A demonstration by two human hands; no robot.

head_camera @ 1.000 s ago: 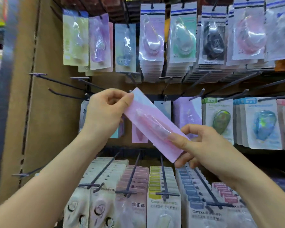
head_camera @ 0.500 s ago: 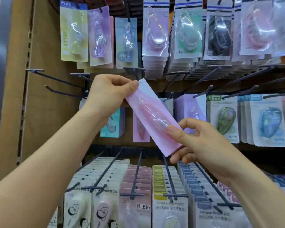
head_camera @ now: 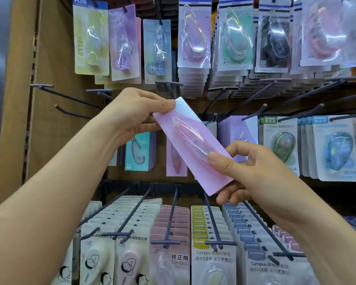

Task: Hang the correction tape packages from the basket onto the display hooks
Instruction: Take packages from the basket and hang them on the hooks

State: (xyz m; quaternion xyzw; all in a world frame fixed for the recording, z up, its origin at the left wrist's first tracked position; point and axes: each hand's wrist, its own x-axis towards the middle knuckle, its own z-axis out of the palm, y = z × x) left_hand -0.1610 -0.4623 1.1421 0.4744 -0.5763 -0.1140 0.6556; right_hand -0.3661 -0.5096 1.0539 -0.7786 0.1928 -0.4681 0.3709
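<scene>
A long pink correction tape package [head_camera: 190, 145] with a clear blister is held tilted in front of the display, its top end up-left. My left hand [head_camera: 136, 114] pinches that top end between thumb and fingers. My right hand [head_camera: 247, 171] grips the lower end, thumb on the blister. Just behind the package hangs a matching pink package [head_camera: 176, 163] on a middle-row hook. Bare black hooks [head_camera: 70, 95] stick out at the left of that row. The basket is out of view.
A brown pegboard wall [head_camera: 49, 130] carries rows of hooks. Top row holds yellow, purple and blue packages [head_camera: 90, 38] and thick stacks [head_camera: 194, 38]. A teal package [head_camera: 140, 151] hangs behind my left hand. The bottom row [head_camera: 173, 233] is full of packages on long hooks.
Both hands have stayed on the pink package and lifted it slightly toward the middle row. The view has moved a little closer to the display.
</scene>
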